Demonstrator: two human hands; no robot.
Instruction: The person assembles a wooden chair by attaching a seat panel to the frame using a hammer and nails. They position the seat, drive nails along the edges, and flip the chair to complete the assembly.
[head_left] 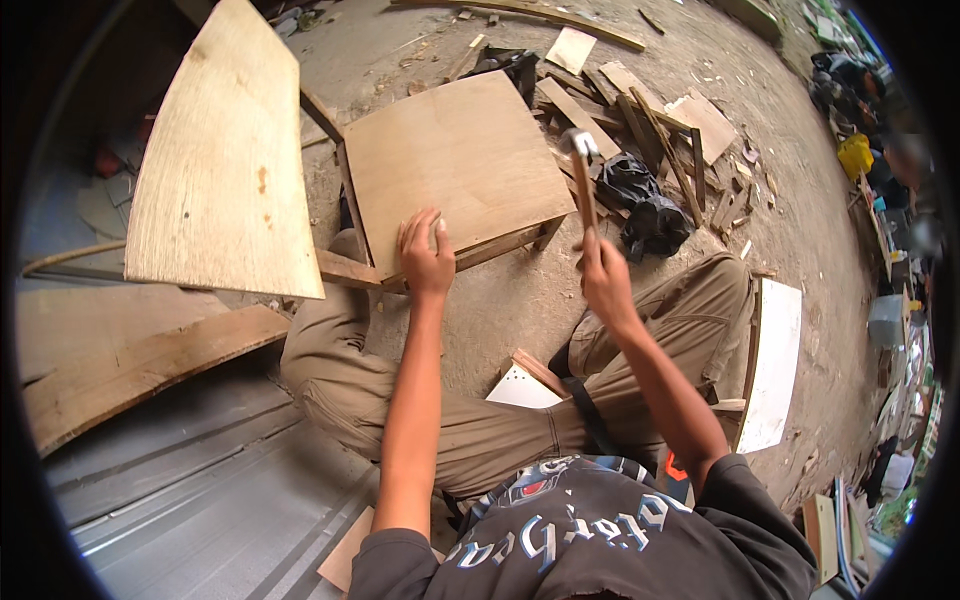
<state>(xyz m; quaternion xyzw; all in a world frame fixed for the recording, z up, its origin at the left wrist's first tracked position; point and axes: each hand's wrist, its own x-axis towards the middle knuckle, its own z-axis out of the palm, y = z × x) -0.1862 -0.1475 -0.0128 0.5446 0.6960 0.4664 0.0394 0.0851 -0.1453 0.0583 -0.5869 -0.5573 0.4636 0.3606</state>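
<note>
A wooden chair lies in front of me, its light plywood seat (450,160) facing up and its pale curved backrest (225,165) to the left. Wooden rails join the two. My left hand (428,252) rests on the seat near its close edge, with fingers stretched out over the plywood. Raised over the seat's right side is a hammer (584,185) with a wooden handle and a metal head. My right hand (605,278) is closed round the lower handle, the head pointing up and apart from the seat.
Scrap wood (640,120) and black plastic bags (640,205) lie beyond the chair. A white board (772,365) leans by my right knee, and a small white piece (524,388) lies between my legs. Grey metal sheeting (220,490) and a long plank (150,375) are at left.
</note>
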